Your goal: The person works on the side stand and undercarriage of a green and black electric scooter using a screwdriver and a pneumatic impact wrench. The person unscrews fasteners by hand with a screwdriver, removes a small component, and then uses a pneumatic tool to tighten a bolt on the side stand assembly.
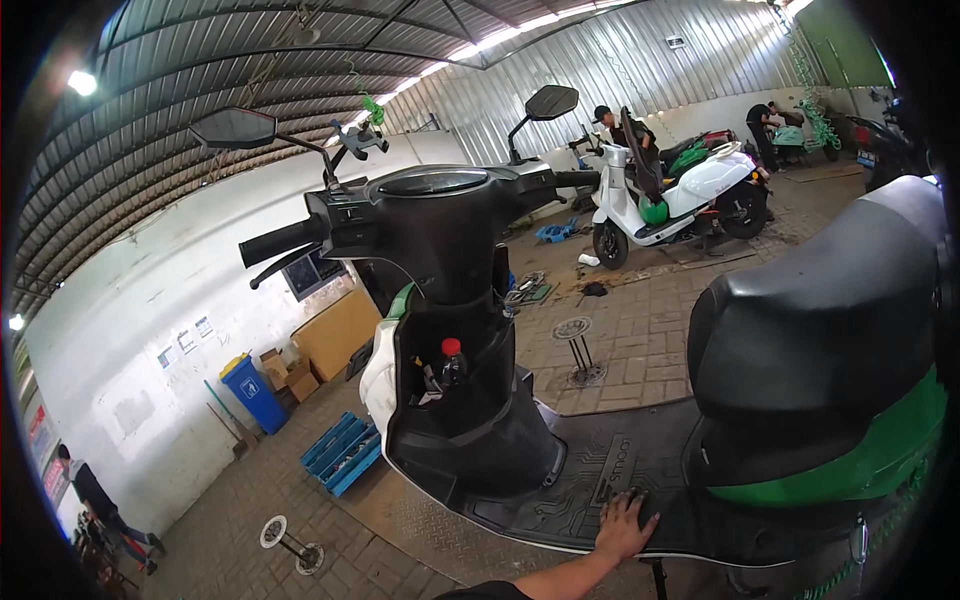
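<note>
My left hand (622, 527) lies palm down on the black ribbed footboard (570, 490) of a scooter, fingers spread and holding nothing. Its forearm comes in from the lower edge, with a dark sleeve. My right hand is out of view. The scooter stands side-on close in front of me, with black handlebars (285, 240) and two mirrors at the upper left. A bottle with a red cap (452, 347) sits in the open front compartment. To the right of my hand are the black seat (820, 310) and a green side panel (850, 460).
A blue tool tray (340, 452) lies on the paved floor at left, near a blue bin (252, 393) and cardboard boxes. Round-topped metal stands (573, 327) rise from the floor. Behind, a person works at a white scooter (690, 200). A green coiled hose (885, 530) hangs lower right.
</note>
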{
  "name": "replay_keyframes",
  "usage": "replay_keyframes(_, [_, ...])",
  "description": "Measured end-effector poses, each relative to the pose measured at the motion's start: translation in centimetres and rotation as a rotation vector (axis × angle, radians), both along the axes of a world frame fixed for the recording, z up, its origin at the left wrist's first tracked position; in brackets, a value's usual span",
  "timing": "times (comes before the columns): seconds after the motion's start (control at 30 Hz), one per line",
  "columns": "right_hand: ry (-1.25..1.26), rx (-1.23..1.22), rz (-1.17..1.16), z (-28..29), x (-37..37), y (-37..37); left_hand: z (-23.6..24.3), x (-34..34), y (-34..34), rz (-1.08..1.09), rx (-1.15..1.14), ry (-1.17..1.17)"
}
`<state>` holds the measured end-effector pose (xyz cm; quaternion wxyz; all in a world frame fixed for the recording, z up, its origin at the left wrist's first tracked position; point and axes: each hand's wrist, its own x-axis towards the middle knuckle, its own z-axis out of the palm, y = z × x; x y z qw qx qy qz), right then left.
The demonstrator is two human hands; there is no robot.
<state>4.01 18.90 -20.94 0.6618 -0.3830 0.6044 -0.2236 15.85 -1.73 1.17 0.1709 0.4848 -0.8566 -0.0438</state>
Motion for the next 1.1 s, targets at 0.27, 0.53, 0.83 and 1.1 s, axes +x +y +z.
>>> replay_keyframes(0.27, [0.456, 0.067, -0.243, 8.0, -12.3, 0.9, 1.2, -0.4, 0.1, -0.016, 0.036, 0.005])
replay_keyframes(0.53, [0.907, 0.144, 0.131, 7.9, -15.2, -1.5, 1.0, -0.4, 0.3, -0.005, 0.045, -0.010])
replay_keyframes(0.83, [1.395, -0.252, -0.057, 6.0, -10.6, -2.8, 1.0, -0.7, 0.0, -0.022, 0.038, -0.015])
replay_keyframes(1.1, [1.045, -0.228, -0.021, 5.9, -7.8, -2.1, -0.1, -0.4, -0.2, -0.010, -0.022, -0.016])
